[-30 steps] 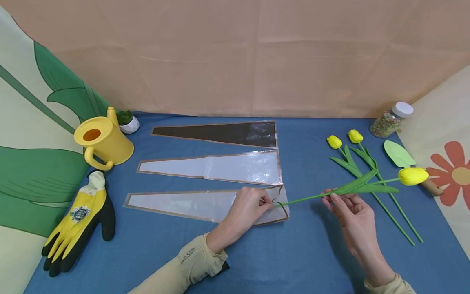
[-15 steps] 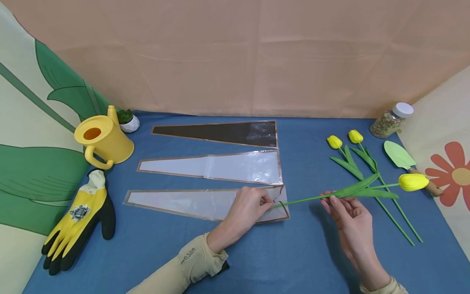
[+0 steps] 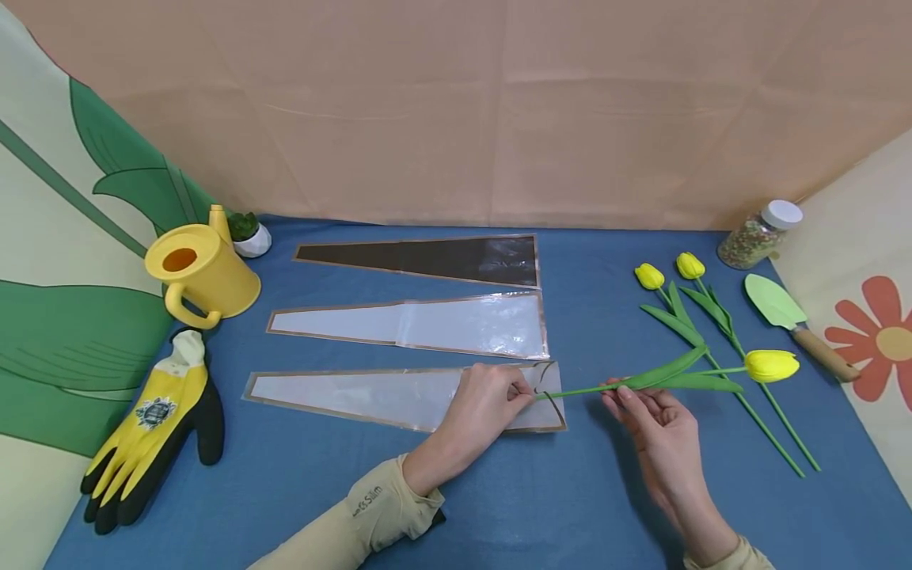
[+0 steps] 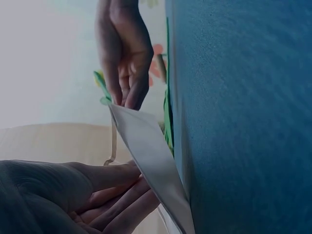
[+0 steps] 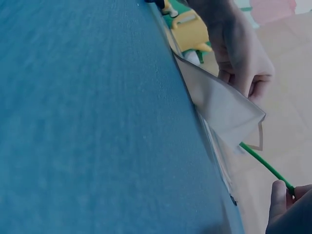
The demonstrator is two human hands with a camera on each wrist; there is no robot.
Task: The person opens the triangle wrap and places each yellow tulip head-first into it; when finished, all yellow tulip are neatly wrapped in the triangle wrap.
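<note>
My right hand (image 3: 659,447) pinches the green stem of a yellow tulip (image 3: 772,366) just below its leaves. The stem's lower end runs left into the wide mouth of the nearest flower sleeve (image 3: 356,392), a white tapered wrap with a brown border. At that mouth, my left hand (image 3: 484,404) pinches the sleeve with thumb and fingers, and the stem's tip is hidden there. In the right wrist view the sleeve (image 5: 219,105) has its mouth lifted off the cloth, with the stem (image 5: 265,165) entering it.
Behind lie a white sleeve (image 3: 463,324) and a black one (image 3: 442,260). At right are two tulips (image 3: 758,404), a trowel (image 3: 777,305) and a lidded jar (image 3: 751,237). A yellow watering can (image 3: 221,277), potted plant (image 3: 251,240) and glove (image 3: 157,419) are at left.
My right hand has moved left with the tulip, bringing its bloom and leaves closer to the sleeve. My left hand stays almost in place at the sleeve's mouth.
</note>
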